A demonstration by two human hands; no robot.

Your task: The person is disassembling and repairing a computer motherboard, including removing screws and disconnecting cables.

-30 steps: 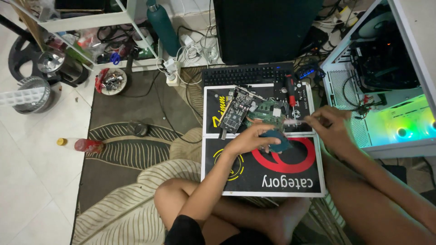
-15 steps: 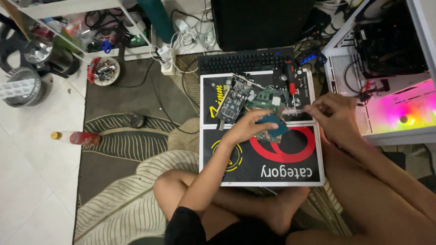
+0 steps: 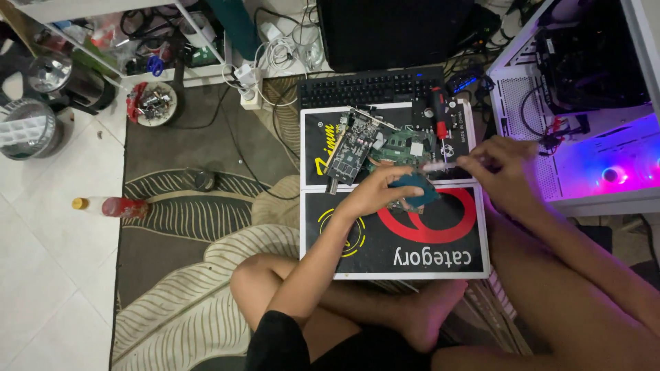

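I sit cross-legged at a black board (image 3: pixel 412 254) with a red ring printed on it. My left hand (image 3: pixel 375 196) rests on a small teal circuit board (image 3: pixel 418 189) near the board's middle and presses it down. My right hand (image 3: pixel 500 172) pinches a thin pale tool (image 3: pixel 436 166) whose tip points left, just above the teal board. Behind them lie a long green circuit card (image 3: pixel 350 148) and a green board (image 3: pixel 405 145) with a silver chip. A red-handled screwdriver (image 3: pixel 438 117) lies at the far edge.
A black keyboard (image 3: pixel 371 88) and a dark monitor (image 3: pixel 395 31) stand beyond the board. An open white computer case (image 3: pixel 584 103) glowing purple sits at the right. On the left are a red bottle (image 3: pixel 113 206), a bowl of small parts (image 3: pixel 155 103), cables and a patterned rug (image 3: pixel 206 227).
Both hands stay at the teal board, with the right hand drawn slightly back to the right. The light inside the computer case has gone from green through pink to purple.
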